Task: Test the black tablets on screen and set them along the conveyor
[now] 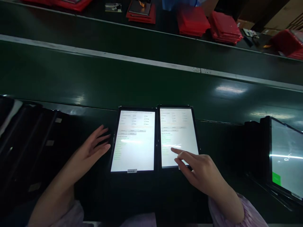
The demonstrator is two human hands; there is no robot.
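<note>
Two tablets with lit white screens lie side by side on the dark bench in front of me. The left tablet (134, 151) shows checkboxes, grey buttons and green text, with a small barcode label (132, 171) at its lower edge. Similar content fills the right tablet (176, 138). My right hand (199, 168) is over the right tablet's lower part, index finger stretched out at the screen; whether it touches the glass I cannot tell. Just left of the left tablet, my left hand (96, 143) hovers with fingers apart, holding nothing.
Several dark devices with small labels (23, 151) stand in a row at the left. On the right, a lit screen (287, 157) leans against dark objects. Beyond a pale rail (142, 61), a shelf carries stacks of red pouches (193, 20) and small items.
</note>
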